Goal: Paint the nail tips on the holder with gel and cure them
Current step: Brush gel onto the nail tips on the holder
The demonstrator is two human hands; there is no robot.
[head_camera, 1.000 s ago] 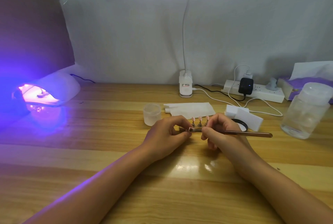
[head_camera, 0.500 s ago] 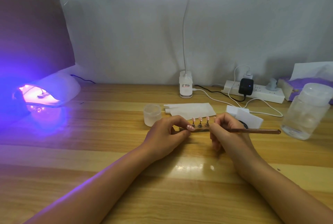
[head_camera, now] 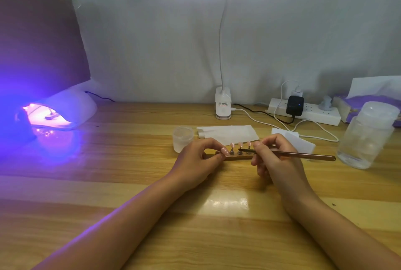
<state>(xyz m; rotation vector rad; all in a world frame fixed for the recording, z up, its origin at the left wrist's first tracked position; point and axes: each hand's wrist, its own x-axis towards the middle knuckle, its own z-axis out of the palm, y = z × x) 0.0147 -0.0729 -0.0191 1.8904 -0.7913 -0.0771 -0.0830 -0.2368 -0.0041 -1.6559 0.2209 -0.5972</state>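
Three pink nail tips (head_camera: 240, 144) counted in the head view, upright on short dark stems along a slim wooden holder (head_camera: 236, 158), flat on the tabletop (head_camera: 130, 183) between both hands. Pinched the holder's left end with the left hand (head_camera: 199, 159), thumb and forefinger closed on it. Gripped a thin brush (head_camera: 303, 155) pen-style in the right hand (head_camera: 275, 156), fingers curled round the shaft.

Drew the brush rightward within the last second, and lifted its dark bristles from beside the left thumb onto the middle tip. Probably meant one tip done and the next begun, with curing of this set yet to come.

Glossy, rounded tips. Coppery, slender shaft. Smooth, varnished wood grain. Squat frosted jar (head_camera: 183, 137) just behind the left hand. Domed white curing lamp (head_camera: 65, 111), violet glow, well apart at far left.
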